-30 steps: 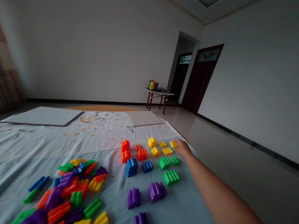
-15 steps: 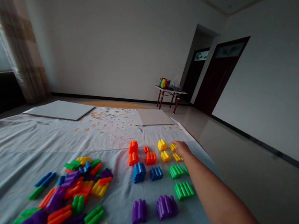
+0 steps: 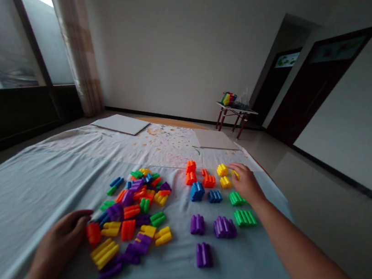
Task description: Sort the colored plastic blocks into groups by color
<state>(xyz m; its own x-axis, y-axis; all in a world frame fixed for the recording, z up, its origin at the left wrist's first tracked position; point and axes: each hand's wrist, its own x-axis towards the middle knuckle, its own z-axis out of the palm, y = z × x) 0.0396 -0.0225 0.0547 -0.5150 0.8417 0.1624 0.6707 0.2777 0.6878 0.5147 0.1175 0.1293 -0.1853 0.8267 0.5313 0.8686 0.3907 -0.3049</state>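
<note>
My right hand (image 3: pixel 246 183) lies at the far end of the sorted blocks, its fingertips over a small yellow ribbed plastic block (image 3: pixel 235 174). Beside it are other yellow blocks (image 3: pixel 225 182) and a green block (image 3: pixel 236 199). Sorted orange (image 3: pixel 192 167), blue (image 3: pixel 197 191) and purple blocks (image 3: pixel 197 224) stand in groups on the pale blue cloth (image 3: pixel 39 197). My left hand (image 3: pixel 59 245) is at the lower left, beside a loose mixed pile of blocks (image 3: pixel 134 215). Its curved fingers are nearest an orange block (image 3: pixel 93 233) and hold nothing visible.
Two flat boards, one white (image 3: pixel 121 124) and one beige (image 3: pixel 215 139), lie at the cloth's far end. Beyond stands a small table (image 3: pixel 234 111) bearing a colourful bag. Windows and a curtain (image 3: pixel 76 36) are on the left, dark doors (image 3: pixel 318 84) on the right.
The view has swung left and tilted down. My left hand has come into view at the lower left. My right hand stays at the yellow blocks.
</note>
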